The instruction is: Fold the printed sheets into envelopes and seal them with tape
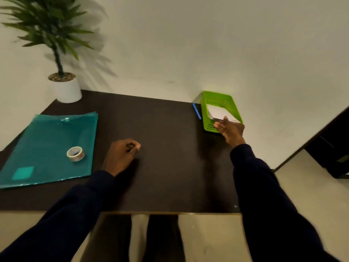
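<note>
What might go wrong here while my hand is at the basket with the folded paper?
1. The green basket sits in the far right corner of the table, close to its edge. A nudge from the right hand, which is touching the paper, might slide it off.
2. The blue pen lies just beside the basket and could get knocked and roll.

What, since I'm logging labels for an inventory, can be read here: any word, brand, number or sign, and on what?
Nothing is legible.
Tape roll: reddish marks on its core, too blurred to read.
Folded paper in the green basket: faint marks, too blurred to read.
Teal folder: a paler patch, no text shows.
</note>
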